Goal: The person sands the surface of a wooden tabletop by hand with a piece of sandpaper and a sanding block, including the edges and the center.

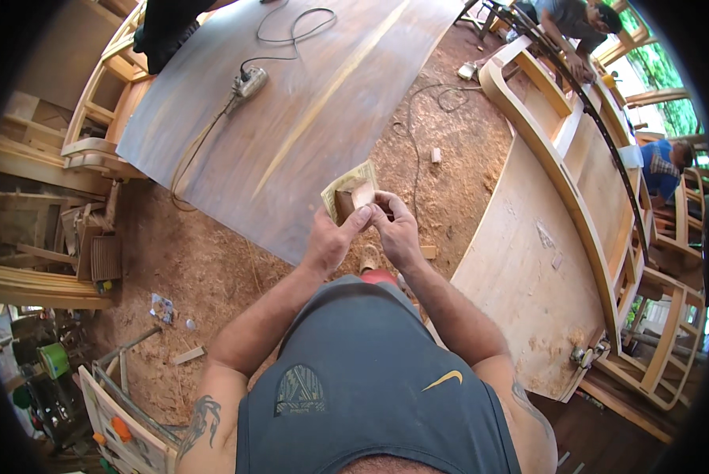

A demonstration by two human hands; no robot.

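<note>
Past the paper (366, 171) in our hands (399, 237) lies a panel (236, 174) bearing a power strip (249, 82) (cable (206, 133) over the panel's edge), with a frame (556, 162) on a board (520, 261) rightward, and lumber (43, 286) leftward.

Woodworking workshop: shavings (469, 170) on the floor (157, 245), curved wooden frame (556, 164) at right, stacked boards (43, 284) left, power strip (249, 82) on big sheet (212, 158).

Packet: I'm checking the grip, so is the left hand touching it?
Touching: the head view shows the left hand holding the packet, thumb along its near edge.
</note>
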